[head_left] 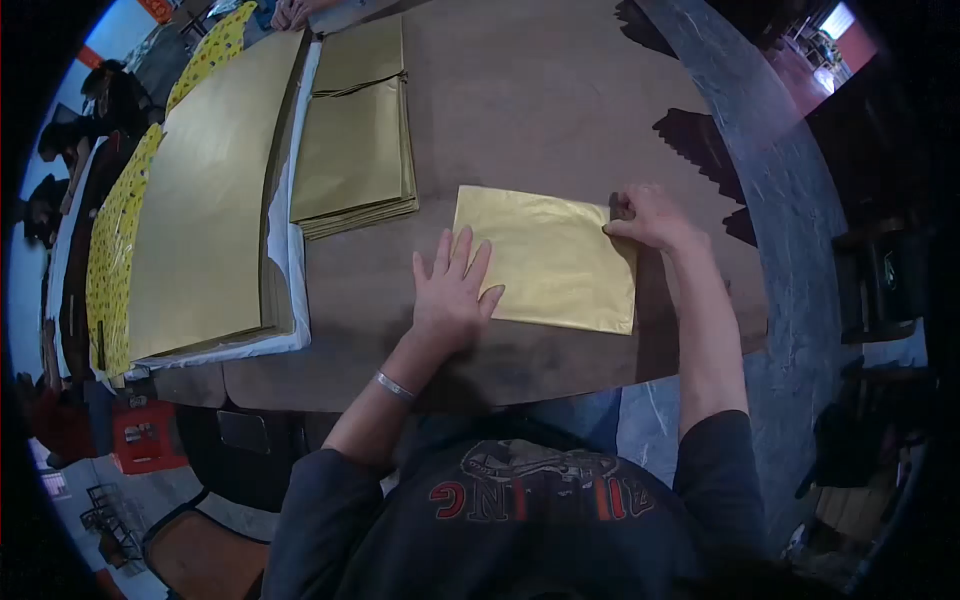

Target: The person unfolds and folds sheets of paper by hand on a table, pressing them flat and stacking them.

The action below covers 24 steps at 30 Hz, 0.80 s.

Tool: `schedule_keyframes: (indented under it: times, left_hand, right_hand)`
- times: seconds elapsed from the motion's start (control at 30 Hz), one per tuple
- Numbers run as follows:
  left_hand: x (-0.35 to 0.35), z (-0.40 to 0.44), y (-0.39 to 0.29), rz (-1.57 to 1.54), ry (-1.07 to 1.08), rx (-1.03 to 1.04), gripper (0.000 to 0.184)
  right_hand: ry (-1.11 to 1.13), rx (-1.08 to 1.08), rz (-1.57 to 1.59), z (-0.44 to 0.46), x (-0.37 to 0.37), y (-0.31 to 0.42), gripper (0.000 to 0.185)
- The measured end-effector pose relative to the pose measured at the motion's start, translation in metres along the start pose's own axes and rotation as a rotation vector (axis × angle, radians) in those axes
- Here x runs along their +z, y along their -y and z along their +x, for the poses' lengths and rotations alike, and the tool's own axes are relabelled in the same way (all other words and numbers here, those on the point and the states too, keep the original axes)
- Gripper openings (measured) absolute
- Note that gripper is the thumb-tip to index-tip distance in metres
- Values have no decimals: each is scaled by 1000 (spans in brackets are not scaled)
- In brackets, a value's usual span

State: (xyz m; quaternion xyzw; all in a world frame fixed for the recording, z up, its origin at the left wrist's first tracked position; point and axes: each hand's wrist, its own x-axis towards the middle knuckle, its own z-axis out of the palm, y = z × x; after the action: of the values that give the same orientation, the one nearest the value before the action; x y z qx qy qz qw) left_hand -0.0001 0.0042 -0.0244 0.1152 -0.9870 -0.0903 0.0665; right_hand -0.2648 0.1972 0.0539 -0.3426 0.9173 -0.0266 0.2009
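A gold paper sheet (545, 265), slightly wrinkled, lies flat on the brown table in front of me. My left hand (452, 290) rests on its left edge with the fingers spread. At the upper right corner my right hand (655, 217) pinches the paper's edge between thumb and curled fingers. Whether the paper is one layer or folded I cannot tell. Beyond my left hand lies a stack of folded gold paper (355, 150), with a dark cord across its upper part.
At left, a large pile of gold sheets (210, 200) sits on white wrapping (285, 340), beside a yellow patterned cloth (110, 270). The brown table (530, 110) has a curved near edge. Another person's hand (293, 12) shows at the top. A chair (210, 545) stands lower left.
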Motion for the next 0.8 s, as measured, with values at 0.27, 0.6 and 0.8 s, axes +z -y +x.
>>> schedule_keyframes:
  times: [0.27, 0.6, 0.8]
  left_hand:
    - [-1, -1, 0, -9, 40, -34, 62]
    - [-10, 0, 13, -520, -455, -85, 47]
    - [-20, 28, -8, -2127, -53, -739, 48]
  right_hand:
    - [132, 118, 227, 6, 0, -14, 47]
    - [-299, -143, 270, -32, -71, 30, 29]
    - [-598, -429, 772, -44, -124, 104, 18]
